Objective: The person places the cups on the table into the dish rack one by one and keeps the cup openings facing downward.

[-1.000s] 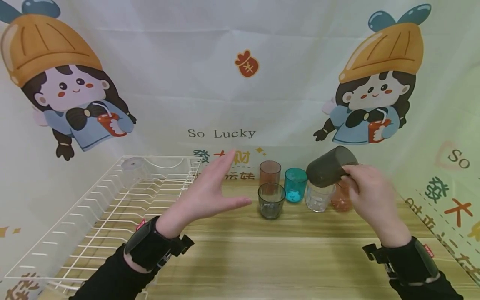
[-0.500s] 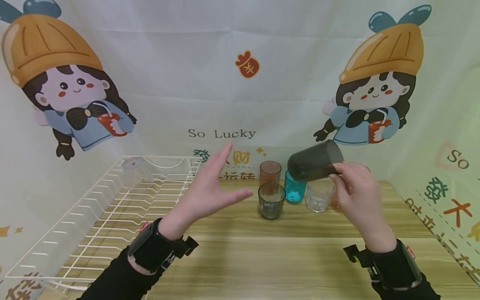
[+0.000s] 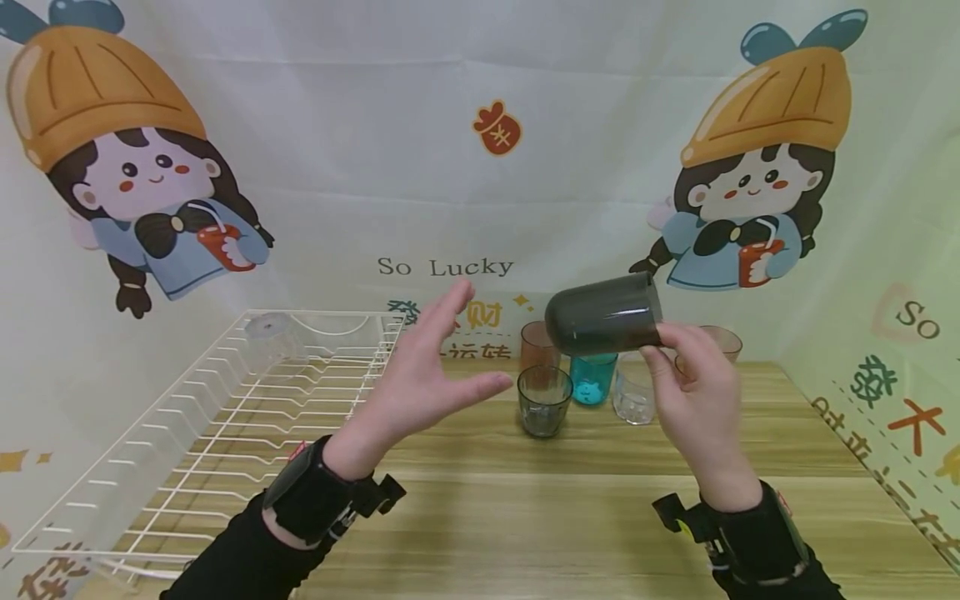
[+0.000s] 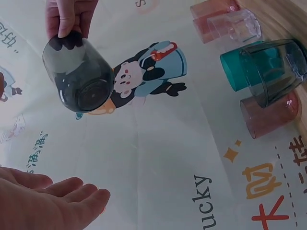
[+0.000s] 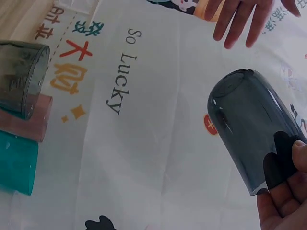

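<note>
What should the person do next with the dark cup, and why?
Probably bring the dark cup closer to the left grip: the right grip holds it near its rim, the base points leftward, and the left grip is open and holds nothing.

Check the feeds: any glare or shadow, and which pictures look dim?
Head: brightest of the three, a pale streak of glare on the dark cup, soft shadows across the table; left wrist: dimmer, greyish; right wrist: also dim, glints near the dark cup's base.
</note>
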The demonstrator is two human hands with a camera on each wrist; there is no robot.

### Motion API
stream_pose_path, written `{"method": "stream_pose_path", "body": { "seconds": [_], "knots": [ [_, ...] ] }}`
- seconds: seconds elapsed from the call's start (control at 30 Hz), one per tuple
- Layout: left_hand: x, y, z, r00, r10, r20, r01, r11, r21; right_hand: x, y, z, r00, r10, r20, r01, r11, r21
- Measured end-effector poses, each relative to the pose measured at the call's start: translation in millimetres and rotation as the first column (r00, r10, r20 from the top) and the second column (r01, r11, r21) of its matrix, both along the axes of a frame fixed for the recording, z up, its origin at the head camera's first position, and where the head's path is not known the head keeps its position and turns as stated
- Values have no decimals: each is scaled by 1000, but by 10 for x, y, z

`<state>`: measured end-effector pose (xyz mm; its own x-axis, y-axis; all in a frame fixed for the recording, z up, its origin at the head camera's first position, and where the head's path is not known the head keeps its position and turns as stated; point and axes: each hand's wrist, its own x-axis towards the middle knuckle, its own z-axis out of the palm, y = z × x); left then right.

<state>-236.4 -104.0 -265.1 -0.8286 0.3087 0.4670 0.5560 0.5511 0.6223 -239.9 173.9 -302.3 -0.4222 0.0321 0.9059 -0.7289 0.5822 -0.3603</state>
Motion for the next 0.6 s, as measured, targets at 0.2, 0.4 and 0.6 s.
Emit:
{"method": "stream_pose_path", "body": {
  "seconds": [0.2,0.4,0.6],
  "knots": [
    [11,27,-18,996,-67,52,63,995,78,62,-68,11,997,75,26,-73,996,-59],
    [57,69,-12,986,-124,112,107,983,148,131,-166,-1,976,212,51,-200,963,-182],
    [88,105,-3,970,-214,117,176,945,275,166,-260,-29,959,277,61,-253,933,-258]
  ]
}}
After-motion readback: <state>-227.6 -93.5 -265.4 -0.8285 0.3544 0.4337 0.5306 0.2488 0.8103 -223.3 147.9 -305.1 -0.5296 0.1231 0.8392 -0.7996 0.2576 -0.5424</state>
